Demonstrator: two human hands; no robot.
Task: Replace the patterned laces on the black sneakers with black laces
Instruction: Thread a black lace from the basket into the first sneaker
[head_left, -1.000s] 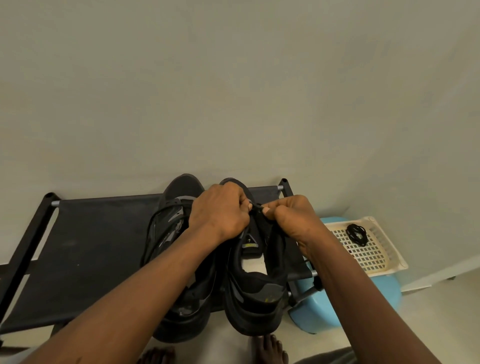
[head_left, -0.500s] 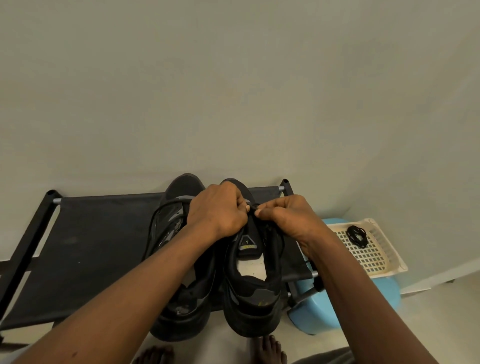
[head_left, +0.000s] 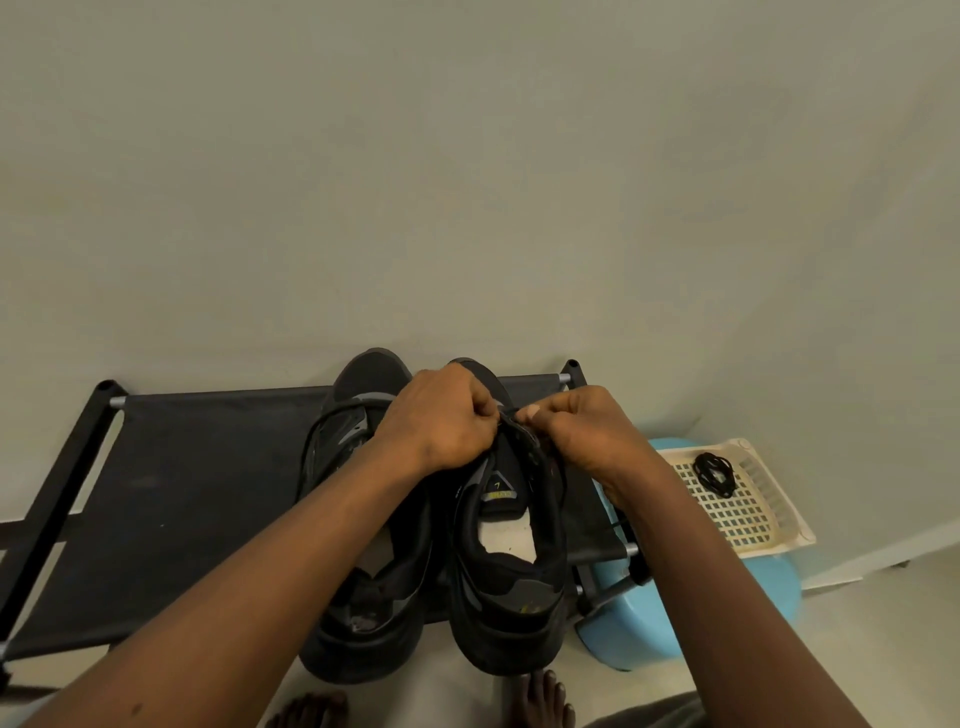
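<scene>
head view: your left hand (head_left: 441, 418) and right hand (head_left: 589, 439), fingers curled, both pinch a thin black lace (head_left: 511, 413) at the eyelets of the right-side sneaker (head_left: 511, 587) on the fabric rack (head_left: 197, 467). no patterned lace shows, so relacing looks underway. a coiled black lace (head_left: 716, 473) in the basket (head_left: 779, 525) suggests the other sneaker (head_left: 358, 629) is left to do.

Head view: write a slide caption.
Left hand and right hand pinch a lace on the sneaker; a second lace lies coiled in the basket.
</scene>
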